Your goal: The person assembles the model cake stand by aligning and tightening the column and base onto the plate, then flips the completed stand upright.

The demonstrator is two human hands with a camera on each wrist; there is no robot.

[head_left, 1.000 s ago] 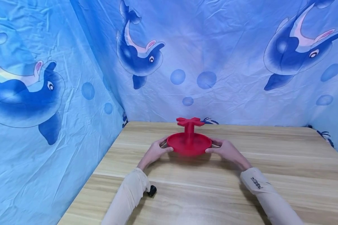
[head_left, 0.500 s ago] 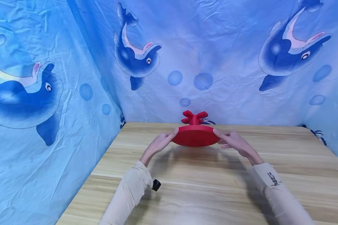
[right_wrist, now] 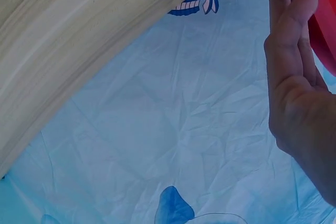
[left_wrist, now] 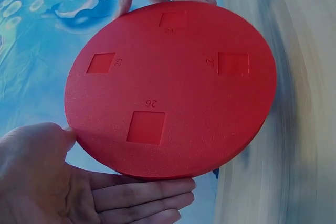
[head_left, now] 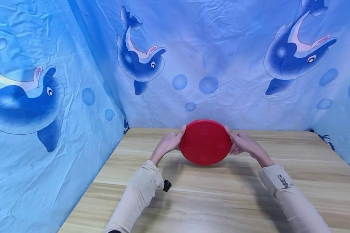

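Note:
A red round tray [head_left: 205, 142] is tilted up off the table in the head view, its flat underside facing me. The left wrist view shows several square recesses with small embossed numbers in the underside of the tray [left_wrist: 178, 93]. At its left rim my left hand [head_left: 169, 143] pinches the edge between thumb and fingers. My right hand [head_left: 246, 144] grips the opposite rim, thumb on the near face. In the right wrist view, only part of the tray [right_wrist: 326, 30] shows beside the right hand [right_wrist: 294, 77]. The post and cross-shaped top are hidden behind the tray.
A wood-grain table [head_left: 207, 200] lies beneath the hands. Blue dolphin-print cloth [head_left: 221, 48] hangs behind it and along both sides. A small black object [head_left: 167, 185] sticks out at the left sleeve cuff.
Both hands have lifted the tray and tipped it back. Its dish, post and cross-shaped top have turned away, and the underside has come into view. Both hands keep their grip.

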